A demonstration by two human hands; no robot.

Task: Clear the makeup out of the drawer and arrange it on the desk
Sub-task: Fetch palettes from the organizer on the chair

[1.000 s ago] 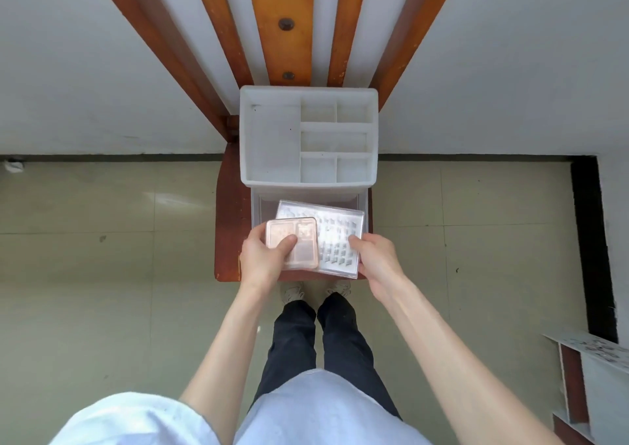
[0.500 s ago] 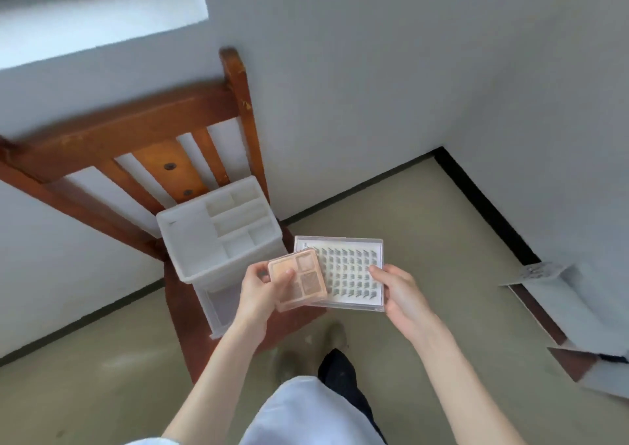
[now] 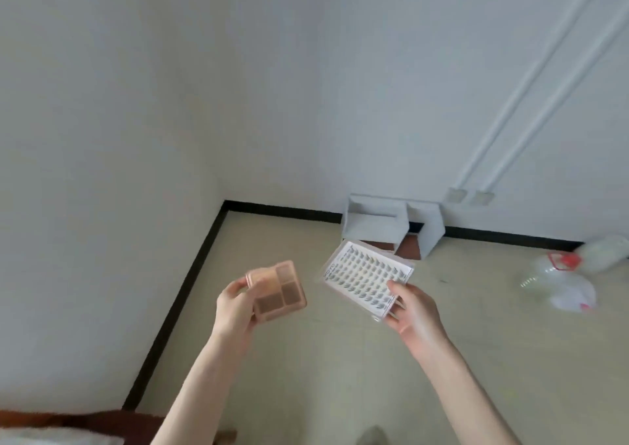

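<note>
My left hand [image 3: 235, 312] grips a small pink eyeshadow palette [image 3: 277, 291] with several brown and beige pans, held in the air over the floor. My right hand [image 3: 413, 312] pinches the near corner of a clear flat box of false eyelashes [image 3: 366, 279], thumb on top, tilted toward me. The two items are apart, side by side. The drawer organiser shows only as a white sliver [image 3: 51, 436] at the bottom left, on the brown chair [image 3: 112, 424].
A white wall corner with black skirting [image 3: 190, 274] runs along the beige floor. A white shelf unit [image 3: 391, 226] lies by the far wall. Clear plastic bags [image 3: 558, 284] sit on the floor at the right. Two pipes [image 3: 531, 80] climb the wall.
The view has swung right, away from the chair and drawer organiser. Both hands came along with the palette and lash box, which have moved apart.
</note>
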